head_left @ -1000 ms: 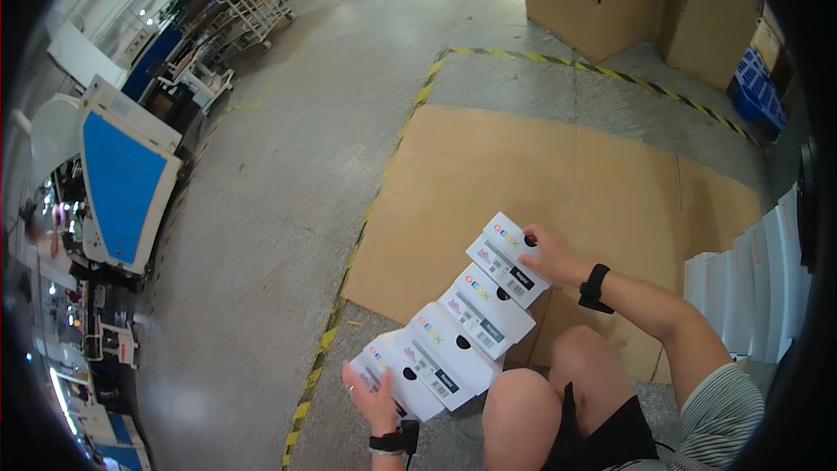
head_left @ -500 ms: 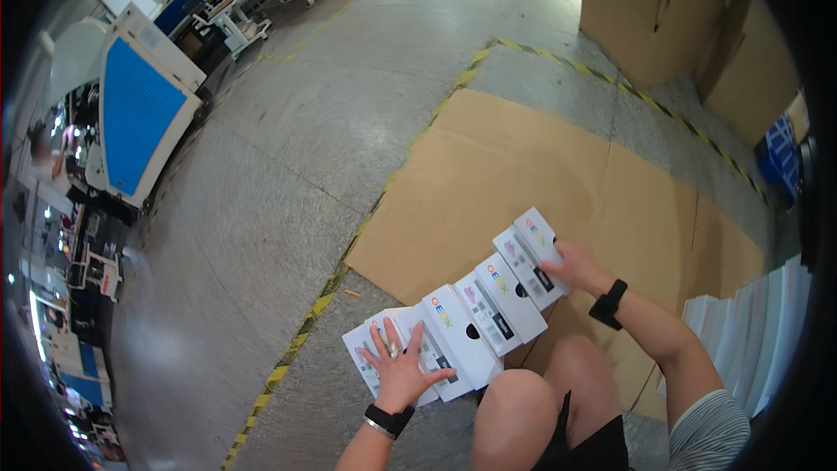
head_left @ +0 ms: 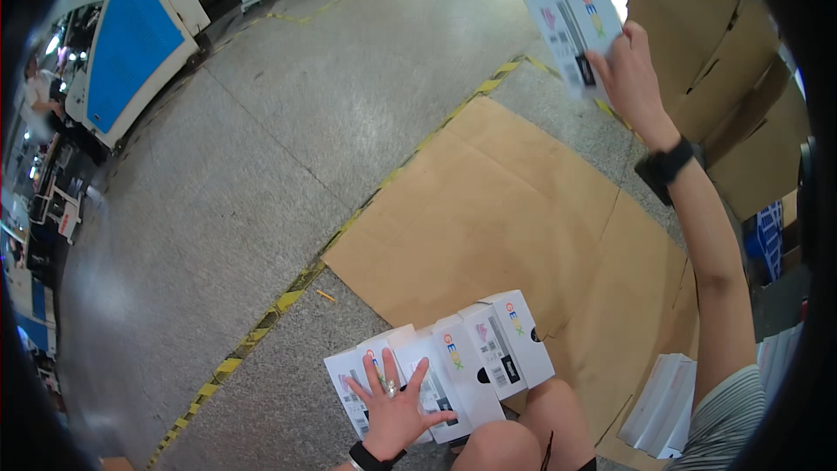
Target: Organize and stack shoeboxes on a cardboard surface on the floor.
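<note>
Up at the top right, my right hand (head_left: 629, 78) grips a white shoebox (head_left: 571, 26) by its near edge, thumb on the labelled end. The box is lifted high and slightly blurred. My left hand (head_left: 394, 410) lies with fingers spread across a row of similar white shoeboxes (head_left: 466, 379) by my knees. These boxes lean against one another, their labelled ends facing up. The last one in the row (head_left: 507, 344) has a dark half-round finger hole at its edge.
A flat cardboard sheet (head_left: 488, 209) covers the floor, bordered by yellow-black tape (head_left: 288, 301). Tall cardboard cartons (head_left: 689, 26) and a blue crate (head_left: 767, 242) stand right. More white boxes (head_left: 658, 406) are lower right. A blue-and-white machine (head_left: 135, 44) and a person (head_left: 44, 100) are left.
My right hand has lifted the end shoebox off the row, up and away toward the far right. My left hand stays spread on the remaining boxes. The view has shifted a little.
</note>
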Demonstrator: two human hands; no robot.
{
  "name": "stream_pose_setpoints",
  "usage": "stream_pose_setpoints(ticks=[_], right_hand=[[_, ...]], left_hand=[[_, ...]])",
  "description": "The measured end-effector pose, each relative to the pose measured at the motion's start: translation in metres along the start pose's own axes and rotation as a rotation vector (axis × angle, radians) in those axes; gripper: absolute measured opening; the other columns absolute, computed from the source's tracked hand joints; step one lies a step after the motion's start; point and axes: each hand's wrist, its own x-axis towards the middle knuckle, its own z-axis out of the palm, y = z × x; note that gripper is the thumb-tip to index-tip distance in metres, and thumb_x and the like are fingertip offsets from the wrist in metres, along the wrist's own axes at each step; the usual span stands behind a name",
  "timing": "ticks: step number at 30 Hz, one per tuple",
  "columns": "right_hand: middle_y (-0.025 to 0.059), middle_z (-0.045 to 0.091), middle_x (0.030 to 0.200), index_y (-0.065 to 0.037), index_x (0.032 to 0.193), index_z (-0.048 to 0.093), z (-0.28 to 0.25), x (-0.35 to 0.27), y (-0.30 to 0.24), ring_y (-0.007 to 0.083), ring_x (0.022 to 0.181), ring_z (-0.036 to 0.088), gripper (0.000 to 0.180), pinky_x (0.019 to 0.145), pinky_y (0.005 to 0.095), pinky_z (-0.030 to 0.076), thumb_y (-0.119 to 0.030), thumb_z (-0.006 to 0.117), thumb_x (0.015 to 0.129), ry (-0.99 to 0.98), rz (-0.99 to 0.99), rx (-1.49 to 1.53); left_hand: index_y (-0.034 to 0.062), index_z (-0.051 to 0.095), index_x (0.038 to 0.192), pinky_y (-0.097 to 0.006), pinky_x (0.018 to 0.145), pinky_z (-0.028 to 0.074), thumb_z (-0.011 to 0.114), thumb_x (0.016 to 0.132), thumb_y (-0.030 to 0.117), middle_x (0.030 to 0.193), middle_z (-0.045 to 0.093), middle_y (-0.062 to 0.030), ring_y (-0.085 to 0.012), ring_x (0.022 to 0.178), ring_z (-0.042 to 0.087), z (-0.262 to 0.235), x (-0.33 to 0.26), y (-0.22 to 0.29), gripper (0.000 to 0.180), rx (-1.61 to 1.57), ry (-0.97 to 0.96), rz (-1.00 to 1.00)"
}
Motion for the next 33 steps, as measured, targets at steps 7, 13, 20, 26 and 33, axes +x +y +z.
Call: stream_pose_setpoints(ticks=[7, 13, 20, 26, 33], right_hand=[[0.0132, 0.043, 0.107, -0.004, 0.086, 0.059, 0.128, -0.108, -0.091, 0.0294, 0.102, 0.039, 0.020, 0.073, 0.0489, 0.038, -0.020, 0.050, 0.077, -0.558, 0.153, -0.359], [0.0194, 0.041, 0.107, -0.007, 0.091, 0.060, 0.158, -0.233, -0.112, 0.0347, 0.106, 0.036, 0.019, 0.080, 0.0416, 0.044, -0.009, 0.048, 0.076, -1.016, 0.009, -0.125], [0.0108, 0.047, 0.101, -0.004, 0.089, 0.060, 0.142, -0.207, -0.118, 0.0250, 0.097, 0.046, 0.018, 0.074, 0.0340, 0.048, -0.011, 0.051, 0.075, -1.158, 0.006, -0.082], [0.0109, 0.051, 0.094, -0.002, 0.086, 0.061, 0.154, -0.198, -0.124, 0.0264, 0.094, 0.047, 0.016, 0.065, 0.0273, 0.051, -0.009, 0.052, 0.074, -0.971, 0.065, -0.171], [0.0153, 0.051, 0.105, -0.004, 0.092, 0.063, 0.175, -0.162, -0.124, 0.0301, 0.101, 0.045, 0.019, 0.078, 0.0320, 0.047, -0.009, 0.053, 0.076, -1.200, 0.385, -0.129]], left_hand=[[0.0205, 0.034, 0.130, -0.065, 0.092, -0.005, 0.064, 0.058, 0.058, 0.138, -0.001, -0.0274, -0.0483, 0.125, -0.005, -0.064, -0.035, 0.036, 0.086, -0.182, -0.249, -0.152], [0.0219, 0.036, 0.129, -0.068, 0.089, -0.006, 0.065, 0.052, 0.061, 0.138, -0.001, -0.0281, -0.0503, 0.124, -0.006, -0.066, -0.047, 0.046, 0.091, -0.147, -0.146, -0.117], [0.0252, 0.031, 0.131, -0.070, 0.087, -0.006, 0.064, 0.052, 0.062, 0.138, 0.001, -0.0275, -0.0504, 0.124, -0.005, -0.058, -0.049, 0.048, 0.094, -0.144, -0.156, -0.098], [0.0247, 0.032, 0.131, -0.070, 0.087, -0.006, 0.063, 0.053, 0.063, 0.138, 0.001, -0.0275, -0.0507, 0.124, -0.005, -0.064, -0.050, 0.054, 0.093, -0.152, -0.131, -0.098], [0.0242, 0.035, 0.130, -0.069, 0.088, -0.006, 0.063, 0.053, 0.064, 0.138, 0.000, -0.0275, -0.0507, 0.123, -0.007, -0.065, -0.055, 0.062, 0.091, -0.171, -0.156, -0.116]])
